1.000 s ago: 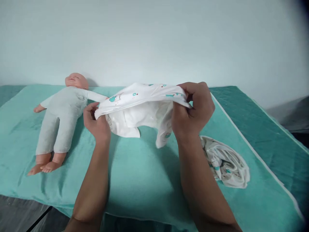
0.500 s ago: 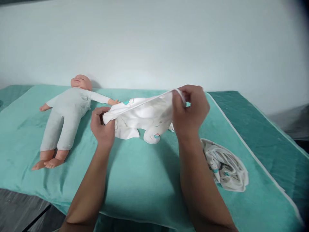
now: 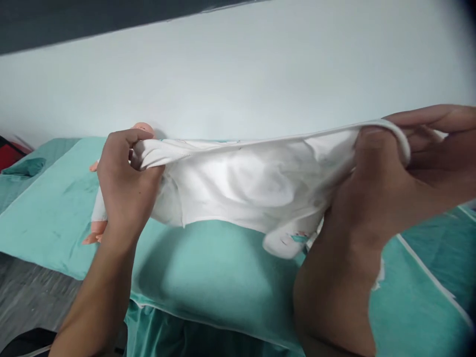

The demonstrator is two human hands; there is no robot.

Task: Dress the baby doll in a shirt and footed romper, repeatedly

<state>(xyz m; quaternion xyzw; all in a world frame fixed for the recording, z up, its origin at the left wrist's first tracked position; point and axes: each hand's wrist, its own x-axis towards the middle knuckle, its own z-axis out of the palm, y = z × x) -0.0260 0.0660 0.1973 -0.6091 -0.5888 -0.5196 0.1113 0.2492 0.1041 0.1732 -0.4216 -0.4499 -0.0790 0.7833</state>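
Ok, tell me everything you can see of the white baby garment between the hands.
The white baby garment looks like soft, thin knit fabric, plain on this side, with small teal prints on a footed leg end that hangs down. It is stretched taut, nearly level, above the teal velvety blanket. The left hand pinches one end; the right hand grips the other, its hemmed edge looped over that hand. Whether the hanging end touches the blanket cannot be told.

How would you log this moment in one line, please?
left hand: grips baby sleepsuit edge | right hand: grips opposite edge | sleepsuit: stretched above teal blanket | doll: mostly hidden behind left hand
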